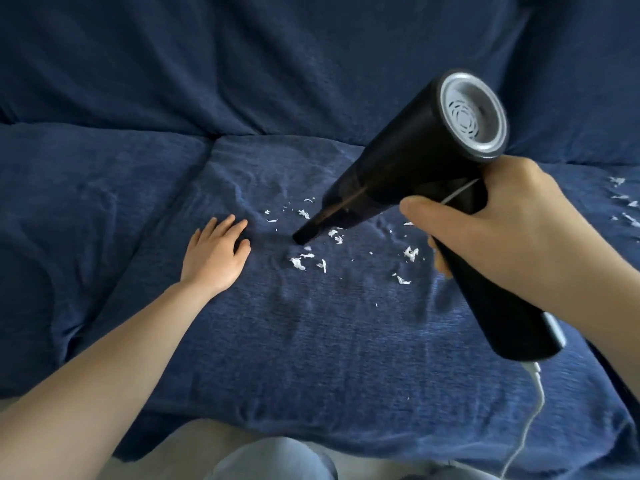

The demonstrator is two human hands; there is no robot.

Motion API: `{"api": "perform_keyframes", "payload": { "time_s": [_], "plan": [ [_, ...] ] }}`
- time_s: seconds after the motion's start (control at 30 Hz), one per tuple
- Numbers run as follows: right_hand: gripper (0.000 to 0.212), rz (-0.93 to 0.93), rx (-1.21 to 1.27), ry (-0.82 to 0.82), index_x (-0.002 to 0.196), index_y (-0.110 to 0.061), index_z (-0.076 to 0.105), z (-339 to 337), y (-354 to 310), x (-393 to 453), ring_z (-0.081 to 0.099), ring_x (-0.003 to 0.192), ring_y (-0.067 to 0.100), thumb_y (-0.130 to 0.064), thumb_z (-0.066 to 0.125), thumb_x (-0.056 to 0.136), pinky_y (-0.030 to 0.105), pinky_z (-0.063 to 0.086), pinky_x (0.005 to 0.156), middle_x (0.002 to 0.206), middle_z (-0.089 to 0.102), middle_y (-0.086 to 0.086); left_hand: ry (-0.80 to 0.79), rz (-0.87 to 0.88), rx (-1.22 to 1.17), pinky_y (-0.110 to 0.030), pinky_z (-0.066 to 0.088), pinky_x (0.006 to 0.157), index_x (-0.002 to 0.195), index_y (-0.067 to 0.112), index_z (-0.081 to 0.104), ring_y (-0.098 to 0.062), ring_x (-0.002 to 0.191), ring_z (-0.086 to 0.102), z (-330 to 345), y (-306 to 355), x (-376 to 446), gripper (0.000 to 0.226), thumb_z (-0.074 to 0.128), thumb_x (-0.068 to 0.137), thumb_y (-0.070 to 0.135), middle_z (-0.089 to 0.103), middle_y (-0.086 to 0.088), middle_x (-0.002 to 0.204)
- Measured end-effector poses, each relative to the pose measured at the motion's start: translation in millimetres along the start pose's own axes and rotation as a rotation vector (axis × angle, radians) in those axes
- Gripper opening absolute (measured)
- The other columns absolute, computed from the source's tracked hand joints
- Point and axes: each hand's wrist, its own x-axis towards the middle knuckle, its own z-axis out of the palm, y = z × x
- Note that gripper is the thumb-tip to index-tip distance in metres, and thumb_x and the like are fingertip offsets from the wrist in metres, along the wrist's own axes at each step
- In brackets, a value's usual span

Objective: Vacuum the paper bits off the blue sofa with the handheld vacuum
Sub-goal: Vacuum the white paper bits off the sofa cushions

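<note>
The handheld vacuum [408, 161] sits right of centre in the right hand [502, 223], whose grip is wrapped round its black handle, nozzle tip down on the blue sofa [242, 323] among white paper bits [298, 263]. The left hand [216, 254] lies flat, fingers straight, on the cushion left of the nozzle. A white cable [533, 410] trails off lower right.

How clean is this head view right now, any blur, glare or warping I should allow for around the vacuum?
Head view: the handheld vacuum is motion-blurred at its silver rear vent and lower handle end, as is the right hand; the nozzle tip, left hand and central paper bits read sharp. Wide-angle bowing curves the sofa edges. Soft even daylight, no glare. Bits at far right smear.
</note>
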Motion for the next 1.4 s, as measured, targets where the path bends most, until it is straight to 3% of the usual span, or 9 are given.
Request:
{"api": "perform_keyframes", "payload": {
  "time_s": [0.17,0.3,0.43,0.63,0.77,0.97,1.17,1.27,1.4],
  "plan": [
    [0.03,-0.028,0.008,-0.002,0.066,-0.016,0.059,6,16,25,0.062,0.044,0.004,-0.045,0.06,0.072,0.017,0.047,0.051,0.049,0.067,0.001,0.062,0.004,-0.011,-0.044,0.018,0.118,0.143,0.025,0.042,-0.022,0.146,0.02,5,-2,3,0.045,0.038,0.099,0.036,0.031,0.002,0.155],
    [0.028,-0.07,0.029,-0.013,0.067,-0.015,0.058,17,23,44,0.062,0.043,0.004,-0.042,0.061,0.073,0.01,0.046,0.051,0.051,0.068,-0.003,0.091,-0.005,-0.024,-0.042,0.018,0.118,0.141,0.025,0.043,-0.019,0.146,0.019,9,-2,6,0.045,0.04,0.098,0.037,0.032,0.004,0.155],
    [0.029,-0.096,0.041,-0.014,0.068,-0.013,0.059,26,28,58,0.064,0.047,0.006,-0.041,0.062,0.076,0.016,0.05,0.06,0.051,0.068,-0.002,0.087,-0.018,-0.031,-0.043,0.017,0.119,0.141,0.025,0.043,-0.017,0.147,0.018,8,0,12,0.045,0.04,0.098,0.037,0.031,0.004,0.155],
    [0.029,-0.095,0.058,0.036,0.067,-0.015,0.059,45,33,79,0.064,0.05,0.001,-0.04,0.063,0.081,0.003,0.042,0.055,0.056,0.069,-0.012,0.071,-0.038,-0.013,-0.046,0.017,0.118,0.143,0.025,0.042,-0.02,0.146,0.019,8,4,21,0.046,0.039,0.098,0.038,0.032,0.003,0.155],
    [0.028,-0.088,0.079,0.043,0.071,-0.014,0.06,49,32,86,0.065,0.05,0.003,-0.039,0.064,0.083,0.007,0.046,0.056,0.052,0.068,-0.001,0.065,-0.046,-0.003,-0.045,0.016,0.118,0.143,0.026,0.041,-0.021,0.146,0.019,9,4,21,0.046,0.038,0.098,0.039,0.032,0.003,0.155],
    [0.029,-0.108,0.088,-0.053,0.067,-0.014,0.059,26,26,59,0.064,0.046,0.003,-0.042,0.061,0.077,0.009,0.047,0.056,0.057,0.07,-0.006,0.038,-0.087,0.004,-0.044,0.013,0.119,0.146,0.025,0.038,-0.02,0.147,0.016,6,12,18,0.048,0.036,0.1,0.037,0.027,0.003,0.157],
    [0.031,-0.106,-0.021,0.038,0.066,-0.021,0.054,18,35,49,0.064,0.077,0.013,-0.05,0.061,0.073,0.006,0.042,0.06,0.057,0.063,-0.004,0.018,-0.127,0.027,-0.044,0.01,0.119,0.148,0.024,0.032,-0.021,0.148,0.012,6,20,11,0.05,0.031,0.101,0.04,0.021,0.002,0.159],
    [0.031,-0.086,-0.027,0.093,0.07,-0.018,0.056,17,44,58,0.063,0.085,0.019,-0.048,0.061,0.076,0.017,0.038,0.062,0.061,0.063,-0.007,0.009,-0.133,0.036,-0.043,0.009,0.12,0.149,0.026,0.03,-0.019,0.148,0.011,6,21,10,0.051,0.03,0.1,0.042,0.02,0.004,0.159],
    [0.029,-0.043,0.028,0.083,0.068,-0.017,0.059,18,47,67,0.065,0.065,0.006,-0.041,0.065,0.083,0.007,0.04,0.056,0.053,0.068,-0.004,0.004,-0.128,0.075,-0.042,0.009,0.12,0.15,0.029,0.025,-0.017,0.148,0.009,7,18,9,0.051,0.028,0.101,0.043,0.017,0.007,0.16]
  ]
}}
